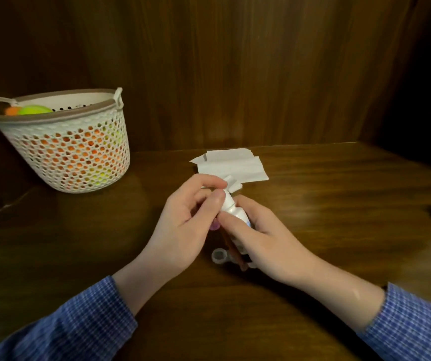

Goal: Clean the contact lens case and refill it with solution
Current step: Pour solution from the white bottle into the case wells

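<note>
So the solution bottle [235, 212] is up off the bench [339, 204], tilted with its nozzle toward 11 o'clock. The right hand [258, 238] has its grip curled around the bottle body, and the left hand [183, 225] is pinching the cap end [228, 179] between thumb and fingertips, looks like it's working the cap.

The lens case [219, 256] sits on the bench right under the hands, at about 6 o'clock from the bottle. One open well shows; the rest is hidden behind the right hand.

What I'd worry about: squeeze the body too hard while the cap comes free and solution squirts over the bench instead of the well. The cap's tiny, so it could slip and roll off. A hand could also bump that light case. Tissue [232, 165] is at 12 o'clock for spills, at least.
</note>
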`<state>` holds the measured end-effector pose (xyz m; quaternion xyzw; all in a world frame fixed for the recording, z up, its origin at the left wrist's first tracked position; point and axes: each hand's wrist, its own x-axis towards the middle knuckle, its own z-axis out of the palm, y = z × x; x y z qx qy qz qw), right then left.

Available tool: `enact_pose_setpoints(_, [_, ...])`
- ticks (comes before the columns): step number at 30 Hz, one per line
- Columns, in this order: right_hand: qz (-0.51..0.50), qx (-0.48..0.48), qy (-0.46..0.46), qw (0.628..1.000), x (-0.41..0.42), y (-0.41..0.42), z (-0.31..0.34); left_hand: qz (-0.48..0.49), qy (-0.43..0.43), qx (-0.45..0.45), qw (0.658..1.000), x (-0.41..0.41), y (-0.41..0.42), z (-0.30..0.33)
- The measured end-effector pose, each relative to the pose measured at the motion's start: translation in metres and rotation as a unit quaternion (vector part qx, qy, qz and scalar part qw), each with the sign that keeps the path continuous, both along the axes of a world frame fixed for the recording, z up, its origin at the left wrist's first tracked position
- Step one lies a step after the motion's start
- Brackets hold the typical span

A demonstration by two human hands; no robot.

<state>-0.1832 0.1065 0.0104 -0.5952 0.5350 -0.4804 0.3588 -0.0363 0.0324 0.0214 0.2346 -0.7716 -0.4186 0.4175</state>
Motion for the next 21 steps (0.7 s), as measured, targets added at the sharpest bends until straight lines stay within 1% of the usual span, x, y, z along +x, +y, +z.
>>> enact_pose_setpoints(6, [0.041, -0.011, -0.008, 0.999, -0.007, 0.005, -0.005, -0.018, -0.029, -0.043, 0.998, 0.0, 0.002, -0.004])
enact_pose_setpoints(12, [0.095, 0.021, -0.128, 0.987, -0.01, 0.004, -0.004, -0.025, -0.036, -0.088, 0.995, 0.001, 0.001, -0.005])
enact_pose_setpoints(17, [0.098, 0.031, -0.17, 0.98, -0.011, 0.004, -0.001, 0.004, -0.023, -0.17, 0.985, -0.001, 0.0, -0.007])
enact_pose_setpoints(19, [0.1, 0.037, -0.179, 0.978, -0.01, 0.004, -0.003, -0.016, -0.025, -0.155, 0.987, -0.003, 0.001, -0.007])
enact_pose_setpoints(21, [0.099, 0.048, -0.187, 0.976, -0.01, 0.004, -0.005, -0.041, -0.02, -0.121, 0.992, -0.004, 0.003, -0.008])
